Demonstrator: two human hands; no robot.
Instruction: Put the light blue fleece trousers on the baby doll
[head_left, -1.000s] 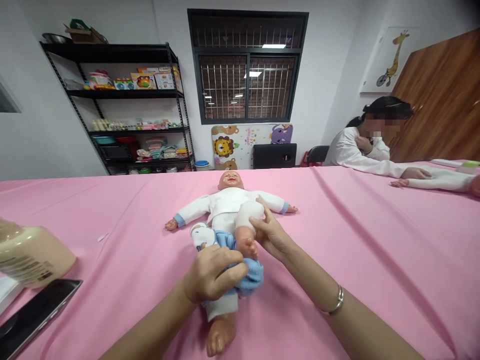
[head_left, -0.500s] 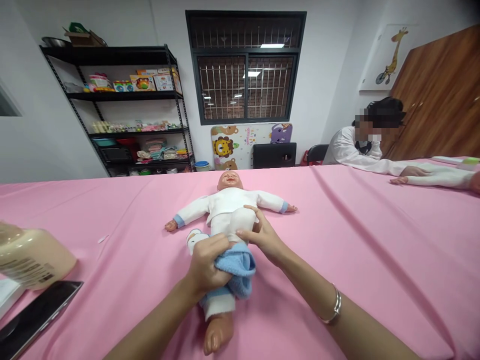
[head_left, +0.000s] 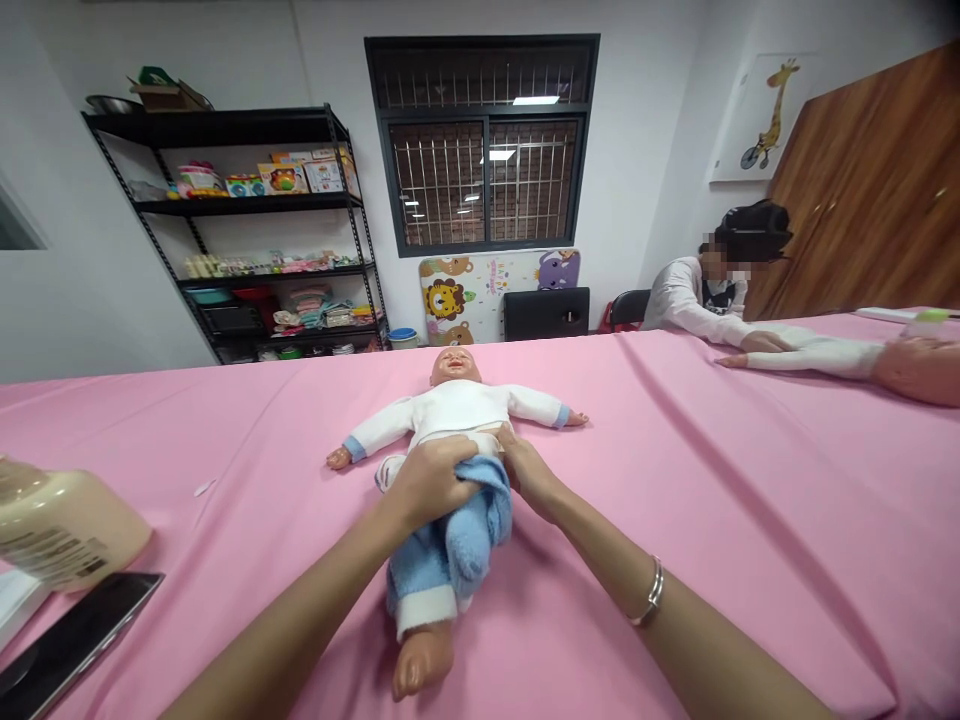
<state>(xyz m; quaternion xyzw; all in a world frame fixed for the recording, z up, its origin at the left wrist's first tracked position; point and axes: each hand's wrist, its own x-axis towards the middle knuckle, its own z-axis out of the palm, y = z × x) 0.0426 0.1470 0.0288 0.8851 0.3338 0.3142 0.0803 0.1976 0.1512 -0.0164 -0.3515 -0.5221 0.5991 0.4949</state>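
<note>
A baby doll (head_left: pixel 459 405) in a white top with blue cuffs lies on its back, head away from me. Blue fleece trousers (head_left: pixel 469 535) are bunched round its hips and legs. One bare foot (head_left: pixel 424 660) sticks out of a white trouser cuff; the other leg's end is hidden in blue cloth. My left hand (head_left: pixel 435 480) is closed round the trousers' waist. At the doll's hip on the right, my right hand (head_left: pixel 531 472) is closed at the waist edge, apparently on the trouser cloth; its fingertips are partly hidden. Beside my left hand lies a small white cloth piece (head_left: pixel 388 472).
On the pink-covered table (head_left: pixel 675 500), a pump bottle (head_left: pixel 75 525) and a dark phone (head_left: pixel 79 640) lie at left. At right, a person (head_left: pixel 694 300) touches another doll (head_left: pixel 825 355). Behind stand a black shelf (head_left: pixel 247 205) and a black chair back (head_left: pixel 546 313).
The blue trousers have moved up the doll's legs to its hips, with my left hand on them. My right hand has shifted from the white-covered thigh to the side of the waist.
</note>
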